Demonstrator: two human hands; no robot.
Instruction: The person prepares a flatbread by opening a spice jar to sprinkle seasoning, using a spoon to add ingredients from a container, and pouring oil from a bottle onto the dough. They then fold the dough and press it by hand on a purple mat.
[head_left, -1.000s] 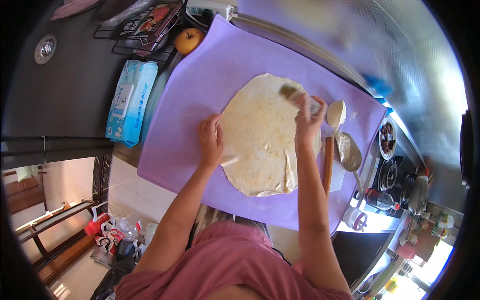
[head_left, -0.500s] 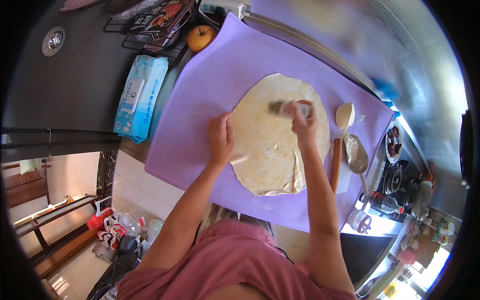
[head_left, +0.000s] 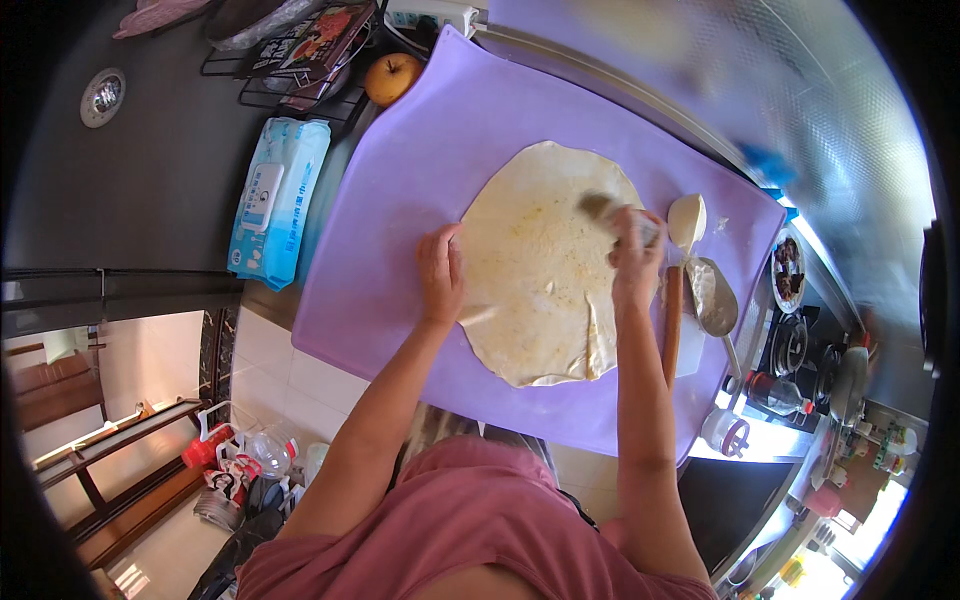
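A large, thin round of rolled dough (head_left: 530,275), lightly speckled, lies on a purple mat (head_left: 385,200). Its lower right has a fold running down to the edge. Against the dough's left edge rests my left hand (head_left: 440,272), laid on the mat with its fingers extended and holding nothing. Over the upper right of the dough, my right hand (head_left: 635,255) grips a small spice bottle (head_left: 600,207), tilted with its end toward the left and blurred by motion. Right of that hand lie a wooden rolling pin (head_left: 673,325), a metal serving spoon (head_left: 713,300) and a cream-coloured scoop (head_left: 686,220).
A blue pack of wipes (head_left: 280,200) stands left of the mat, a yellow round fruit (head_left: 391,78) at its far left corner. Beyond the right edge are a plate of dark food (head_left: 788,270), a bottle (head_left: 778,393) and a stove burner (head_left: 790,345).
My right hand has moved to the right with the spice bottle, toward the dough's right edge. My left hand stays at the left edge. The whole view has shifted slightly.
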